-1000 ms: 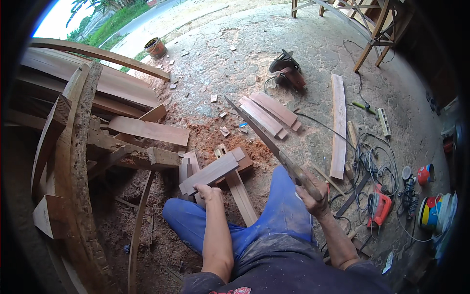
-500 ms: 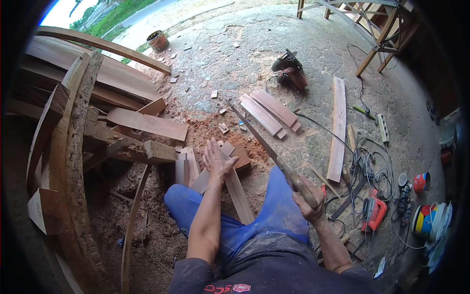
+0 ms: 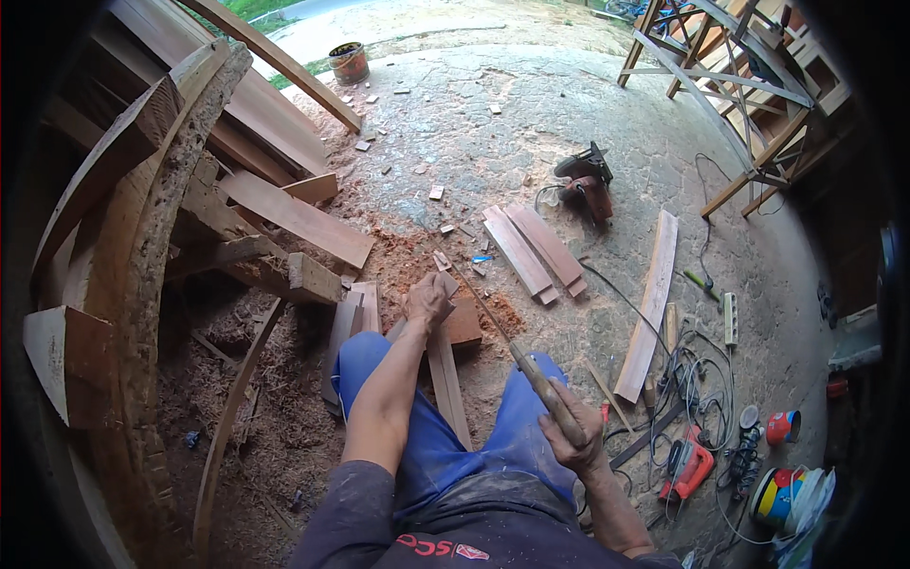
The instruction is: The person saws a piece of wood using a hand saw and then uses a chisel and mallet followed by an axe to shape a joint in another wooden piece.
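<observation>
My right hand [image 3: 576, 431] is closed around the wooden handle of a handsaw [image 3: 533, 377]. Its blade, seen almost edge-on, slants up and left, and its tip lies near the far end of a narrow wooden board [image 3: 444, 375]. My left hand [image 3: 428, 302] is wrapped over that board near its far end. Between my knees the board slopes toward me, resting by a brown wood block [image 3: 462, 324]. Whether the saw teeth touch the wood I cannot tell.
Two cut boards [image 3: 521, 254] lie ahead, with a circular saw [image 3: 590, 188] beyond. To the right are a long plank [image 3: 650, 308], tangled cables, a power strip [image 3: 730, 320] and a red power tool [image 3: 688, 467]. Heavy timbers [image 3: 142, 256] crowd the left. A bucket [image 3: 349, 63] stands far off.
My left hand has gone from spread fingers to a grip on the board. The saw has dropped lower, its tip now close to the board's far end. The view has shifted.
</observation>
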The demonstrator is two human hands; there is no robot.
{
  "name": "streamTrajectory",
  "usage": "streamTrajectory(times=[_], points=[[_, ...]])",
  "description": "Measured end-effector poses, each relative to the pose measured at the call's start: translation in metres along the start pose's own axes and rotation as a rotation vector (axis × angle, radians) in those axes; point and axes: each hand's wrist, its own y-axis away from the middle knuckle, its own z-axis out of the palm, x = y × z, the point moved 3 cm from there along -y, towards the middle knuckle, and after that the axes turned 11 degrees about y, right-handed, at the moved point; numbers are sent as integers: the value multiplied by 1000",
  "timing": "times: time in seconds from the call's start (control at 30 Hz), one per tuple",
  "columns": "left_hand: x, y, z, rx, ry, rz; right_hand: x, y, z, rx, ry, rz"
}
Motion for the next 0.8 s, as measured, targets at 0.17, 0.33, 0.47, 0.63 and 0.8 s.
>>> streamTrajectory(times=[0.17,0.33,0.47,0.63,0.8], points=[[23,10,-6,127,-201,174,3,-4,-6,-31,40,-52],[12,9,-10,202,-50,22,-7,-17,-5,-47,19,-58],[-16,-5,-8,149,45,61,-15,-17,10,-46,21,-52],[-8,0,-12,109,121,47,-21,-21,19,-15,95,-167],[12,9,-10,149,134,-28,-27,-24,16,-62,109,-163]])
